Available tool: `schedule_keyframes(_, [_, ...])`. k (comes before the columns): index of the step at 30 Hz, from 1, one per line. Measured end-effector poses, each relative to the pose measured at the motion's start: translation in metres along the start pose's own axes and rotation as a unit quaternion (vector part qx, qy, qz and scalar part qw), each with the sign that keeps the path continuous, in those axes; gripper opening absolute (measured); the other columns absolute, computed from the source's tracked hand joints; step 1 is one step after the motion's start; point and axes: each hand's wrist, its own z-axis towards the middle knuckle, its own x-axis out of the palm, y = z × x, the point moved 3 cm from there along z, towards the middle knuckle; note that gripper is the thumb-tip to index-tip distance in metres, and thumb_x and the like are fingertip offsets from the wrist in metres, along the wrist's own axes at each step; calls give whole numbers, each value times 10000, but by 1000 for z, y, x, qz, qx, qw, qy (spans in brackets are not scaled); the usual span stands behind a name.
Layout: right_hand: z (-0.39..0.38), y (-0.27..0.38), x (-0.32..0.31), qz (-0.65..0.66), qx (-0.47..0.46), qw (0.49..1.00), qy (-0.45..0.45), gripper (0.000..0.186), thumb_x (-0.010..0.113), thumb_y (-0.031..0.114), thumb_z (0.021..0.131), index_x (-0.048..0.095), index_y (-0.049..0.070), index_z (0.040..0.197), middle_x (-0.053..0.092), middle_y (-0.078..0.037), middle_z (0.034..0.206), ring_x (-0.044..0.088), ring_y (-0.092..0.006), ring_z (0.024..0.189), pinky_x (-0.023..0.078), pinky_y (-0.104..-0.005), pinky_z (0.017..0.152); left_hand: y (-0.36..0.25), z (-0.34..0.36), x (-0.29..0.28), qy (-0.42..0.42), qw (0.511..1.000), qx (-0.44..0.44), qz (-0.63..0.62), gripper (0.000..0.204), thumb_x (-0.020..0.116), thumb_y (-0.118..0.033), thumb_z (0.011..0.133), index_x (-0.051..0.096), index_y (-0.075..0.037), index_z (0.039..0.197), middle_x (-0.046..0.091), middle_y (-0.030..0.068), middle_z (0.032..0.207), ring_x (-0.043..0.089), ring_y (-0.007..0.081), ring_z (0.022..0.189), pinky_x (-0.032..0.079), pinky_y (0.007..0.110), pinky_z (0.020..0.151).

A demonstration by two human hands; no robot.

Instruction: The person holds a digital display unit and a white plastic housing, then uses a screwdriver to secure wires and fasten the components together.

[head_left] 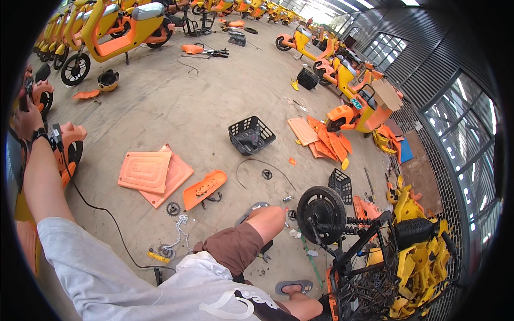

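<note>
My left hand (27, 119) reaches out to the far left and is closed around a black handlebar grip (23, 95) of an orange scooter (70, 140). A watch and a small black device sit on that wrist, and a black cable (99, 207) runs from it down to the floor. My right hand is out of view. I am sitting low, with my bare knee (267, 219) and brown shorts in the middle. A black rear wheel (321, 213) with springs lies just right of my knee.
Orange flat panels (145, 171), an orange cover (205, 188), a sprocket (173, 208), a chain (180, 224) and a yellow tool (158, 256) lie on the concrete floor. A black basket (251, 135) stands ahead. Yellow frame parts (420, 257) are piled at the right. Rows of yellow-orange scooters (115, 29) stand behind.
</note>
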Motion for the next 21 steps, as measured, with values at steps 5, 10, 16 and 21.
schedule_keyframes(5, [3,-9,10,31,6,999,12,332,410,292,895,548,133,639,495,-37,581,436,-191,518,346,-336,512,46,14,-1,-105,994,-12,-9,670,531,-686,825,698,-67,1022,663,177,1111,606,357,1066,461,479,929])
schedule_keyframes(10, [-1,4,5,22,-2,1000,11,350,402,305,909,537,135,634,483,-30,568,422,-183,503,335,-330,497,22,-49,-41,-31,998,-53,-22,577,539,-577,889,653,-67,1133,647,155,1141,600,313,1068,456,425,932])
schedule_keyframes(16, [4,2,-2,50,-1,999,9,372,392,320,925,524,138,629,468,-22,552,405,-173,484,321,-323,479,3,-57,-44,7,997,-31,-70,548,545,-570,893,649,-76,1106,641,130,1103,594,280,1025,450,397,888])
schedule_keyframes(21, [1,4,-14,79,3,997,-4,391,384,333,939,513,141,624,456,-15,538,391,-165,468,310,-317,464,-15,-73,-45,49,992,-20,-111,525,551,-565,896,645,-83,1083,635,110,1072,588,252,988,445,373,852])
